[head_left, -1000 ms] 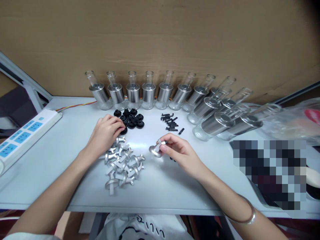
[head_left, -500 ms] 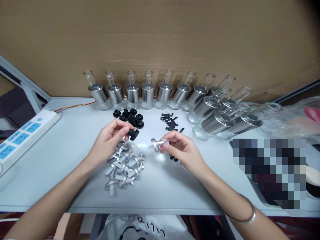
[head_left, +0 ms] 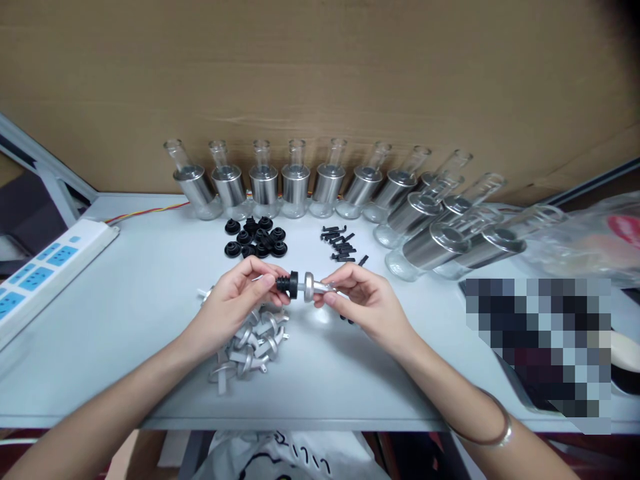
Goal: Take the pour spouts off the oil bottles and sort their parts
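Between the fingers of my left hand is a black ribbed rubber stopper, its wide end facing right. My right hand pinches a silver pourer spout by its curved tube. The spout's pale stem points left and meets the stopper's wide end; how deep it sits inside is hidden. Below my left hand lies a pile of silver pourer spouts, partly covered by that hand. Several black rubber stoppers are grouped behind it. Small black strip-like pieces lie behind my right hand.
Several glass bottles with metal sleeves line the back and curve round to the right. A white power strip lies at the left. A clear plastic bag and a blurred-out area are at the right.
My left hand has moved right and slightly down, turning the stopper sideways, so it now meets the spout's stem. My right hand has stayed nearly in place.
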### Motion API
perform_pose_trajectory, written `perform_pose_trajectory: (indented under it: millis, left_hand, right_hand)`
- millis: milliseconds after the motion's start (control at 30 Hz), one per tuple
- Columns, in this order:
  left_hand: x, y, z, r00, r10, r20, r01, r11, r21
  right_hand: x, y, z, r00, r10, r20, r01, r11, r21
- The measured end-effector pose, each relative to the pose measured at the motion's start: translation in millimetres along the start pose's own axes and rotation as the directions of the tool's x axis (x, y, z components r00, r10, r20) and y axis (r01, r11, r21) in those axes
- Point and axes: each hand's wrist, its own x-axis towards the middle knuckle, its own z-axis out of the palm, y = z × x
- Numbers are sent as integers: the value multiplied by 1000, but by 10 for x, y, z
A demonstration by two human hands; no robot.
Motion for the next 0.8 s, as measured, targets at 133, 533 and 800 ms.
perform_pose_trajectory:
  millis: [133,533,800]
  left_hand:
    - [-3,3,-10,999,-20,41,21,1000,-20]
    - [-33,-20,-14,997,-36,73,34,999,33]
    - [-30,-41,-31,996,14,92,-20,998,57]
  right_hand:
    - [-6,11,-8,1000,-2,5,2,1000,14]
    - [19,-6,-3,999,50,15,-49,997,-54]
    - [5,41,-22,999,32,-7,-33,995,-97]
